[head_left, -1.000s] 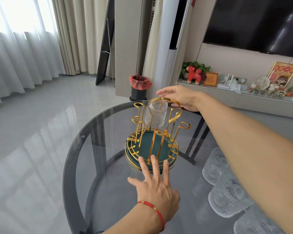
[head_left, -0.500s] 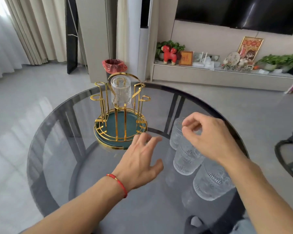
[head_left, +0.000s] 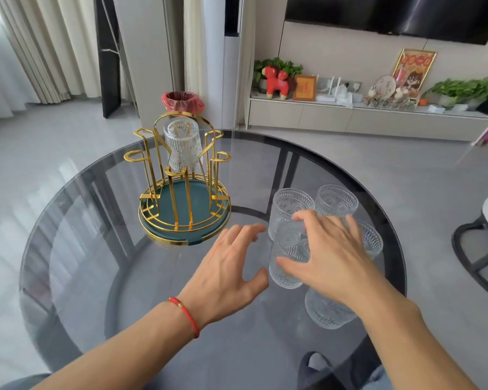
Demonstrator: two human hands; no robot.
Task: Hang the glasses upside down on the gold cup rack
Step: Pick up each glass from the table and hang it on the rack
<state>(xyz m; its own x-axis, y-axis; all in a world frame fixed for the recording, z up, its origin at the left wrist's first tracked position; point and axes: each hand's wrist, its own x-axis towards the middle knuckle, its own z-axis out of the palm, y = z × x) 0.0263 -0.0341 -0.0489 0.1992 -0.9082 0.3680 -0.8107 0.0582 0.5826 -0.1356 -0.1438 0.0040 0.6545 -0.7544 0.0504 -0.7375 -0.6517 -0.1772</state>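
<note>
The gold cup rack point(head_left: 176, 204) with a green tray base stands on the left of the round glass table point(head_left: 96, 249). One ribbed clear glass point(head_left: 183, 149) hangs upside down on a far peg. Several more ribbed glasses stand upright in a cluster on the right, among them one at the back left point(head_left: 290, 205) and one nearest me point(head_left: 326, 312). My right hand point(head_left: 330, 254) wraps over the middle glass point(head_left: 286, 260), thumb on its near side and fingers over its rim; the glass rests on the table. My left hand point(head_left: 231, 266) hovers open between rack and glasses, fingers spread.
A dark chair point(head_left: 479, 249) stands off the table's right edge. Beyond the table are a bin with a red bag point(head_left: 182, 100), a low TV cabinet point(head_left: 364, 119) with ornaments and plants, and curtains at the left.
My right hand came back from the rack, dropped onto the cluster of glasses and closed around one. My left hand left the rack's base and drifted right. The view shifted right.
</note>
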